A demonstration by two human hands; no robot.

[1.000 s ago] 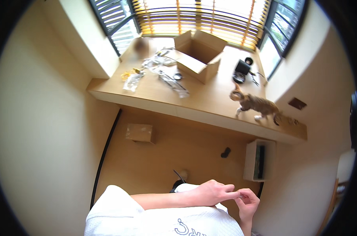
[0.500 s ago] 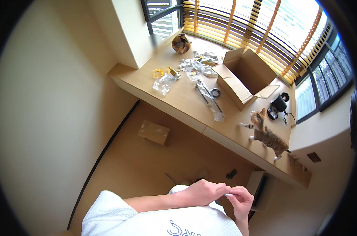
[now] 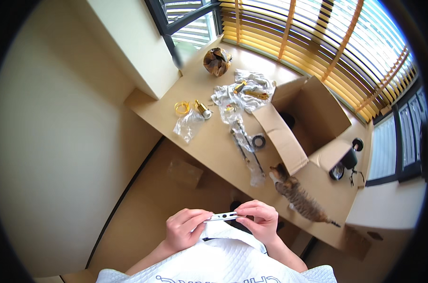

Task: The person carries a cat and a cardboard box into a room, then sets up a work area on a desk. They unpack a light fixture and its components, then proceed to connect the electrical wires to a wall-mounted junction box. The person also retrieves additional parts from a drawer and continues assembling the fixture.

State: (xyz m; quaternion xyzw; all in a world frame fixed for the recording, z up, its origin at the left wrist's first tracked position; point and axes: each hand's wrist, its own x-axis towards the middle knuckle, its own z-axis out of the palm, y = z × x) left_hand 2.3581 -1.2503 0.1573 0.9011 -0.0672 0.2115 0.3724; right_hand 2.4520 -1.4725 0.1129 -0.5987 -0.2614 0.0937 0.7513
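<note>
My left hand (image 3: 183, 228) and my right hand (image 3: 261, 219) grip opposite ends of a thin white device (image 3: 223, 216) with small dark openings along its edge, which looks like a phone. Its face is not visible. A white quilted top (image 3: 225, 259) is on my body behind them. Beyond my hands, a tabby-and-white cat (image 3: 299, 198) stands on the wooden window ledge (image 3: 171, 113), head low beside long rods in clear plastic (image 3: 244, 151). An open cardboard box (image 3: 284, 137) is behind the cat, with something dark inside.
The ledge also holds crumpled brown paper (image 3: 217, 61), pale plastic wrappings (image 3: 251, 85), a yellow coil (image 3: 182, 107), a brass fitting (image 3: 203, 109), a black ring (image 3: 258, 141) and black lamp parts (image 3: 350, 159). A cardboard package (image 3: 185, 174) lies on the floor below. Walls and blinded windows surround the ledge.
The view has swung round, closer to the ledge. My hands have moved apart and up, showing the white device between them. The cat has turned toward the box and lowered its head.
</note>
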